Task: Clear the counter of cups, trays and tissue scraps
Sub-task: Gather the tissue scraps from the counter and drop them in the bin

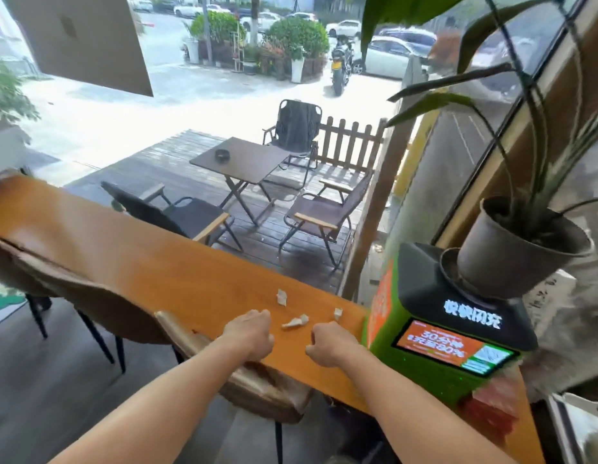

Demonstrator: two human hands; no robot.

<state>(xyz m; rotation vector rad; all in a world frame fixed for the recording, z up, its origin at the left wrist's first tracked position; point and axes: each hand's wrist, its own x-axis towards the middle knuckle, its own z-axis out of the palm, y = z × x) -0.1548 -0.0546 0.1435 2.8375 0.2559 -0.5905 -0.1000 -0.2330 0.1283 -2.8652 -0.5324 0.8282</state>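
Note:
Three white tissue scraps lie on the orange wooden counter [130, 262]: one [282, 298] farthest from me, one [295, 322] between my hands, one [338, 313] near the right end. My left hand [249, 334] rests on the counter just left of the middle scrap, fingers curled down, with nothing visible in it. My right hand [331, 343] hovers just right of that scrap, fingers curled loosely, holding nothing that I can see. No cups or trays are in view.
A green charging kiosk [434, 353] with a lit screen stands at the counter's right end, and a potted plant [511, 256] sits on top. Brown chairs [90, 289] are tucked under the counter's near side. Beyond the window are patio chairs and a table.

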